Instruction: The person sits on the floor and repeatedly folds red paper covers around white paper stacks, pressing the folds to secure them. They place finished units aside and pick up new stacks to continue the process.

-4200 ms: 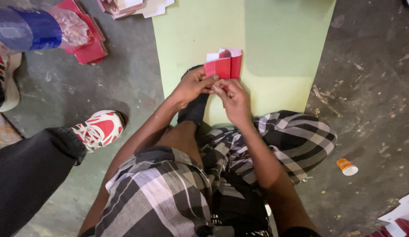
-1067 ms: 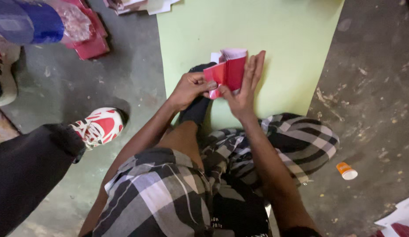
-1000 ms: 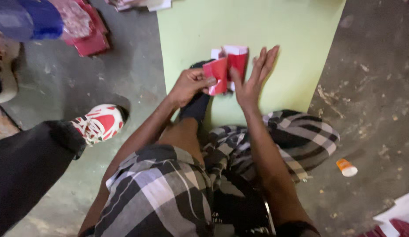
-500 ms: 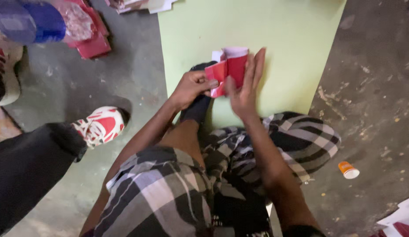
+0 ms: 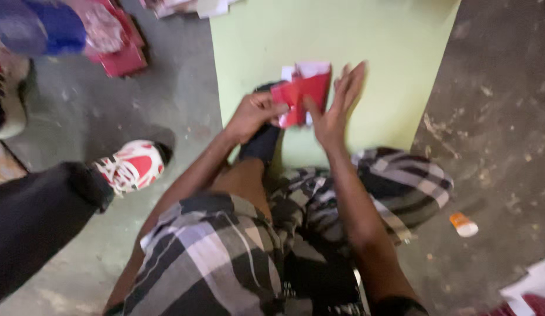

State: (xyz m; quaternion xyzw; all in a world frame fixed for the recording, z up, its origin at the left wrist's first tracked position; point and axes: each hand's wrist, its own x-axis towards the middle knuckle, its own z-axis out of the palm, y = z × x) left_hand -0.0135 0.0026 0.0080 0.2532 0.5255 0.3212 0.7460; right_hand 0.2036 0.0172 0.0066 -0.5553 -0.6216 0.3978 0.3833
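We look down on a rough grey concrete floor [image 5: 501, 117], stained and flecked with pale debris (dirtiest at the right). A pale green sheet [image 5: 389, 52] lies spread across its upper middle. Red packets [image 5: 123, 55] are piled at the upper left, and a small orange-and-white container [image 5: 463, 224] lies at the right. Light is dim and even.

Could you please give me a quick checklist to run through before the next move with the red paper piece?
1. Left hand grips the red paper piece at its left edge: ok.
2. Right hand presses flat on the piece: cannot tell, fingers spread, picture blurred.
3. Piece lies over the green sheet: ok.
4. Folds aligned: cannot tell, too blurred.
5. Other person's red and white shoe stays off the sheet: ok.
6. Orange and white small object lies apart from the hands: ok.
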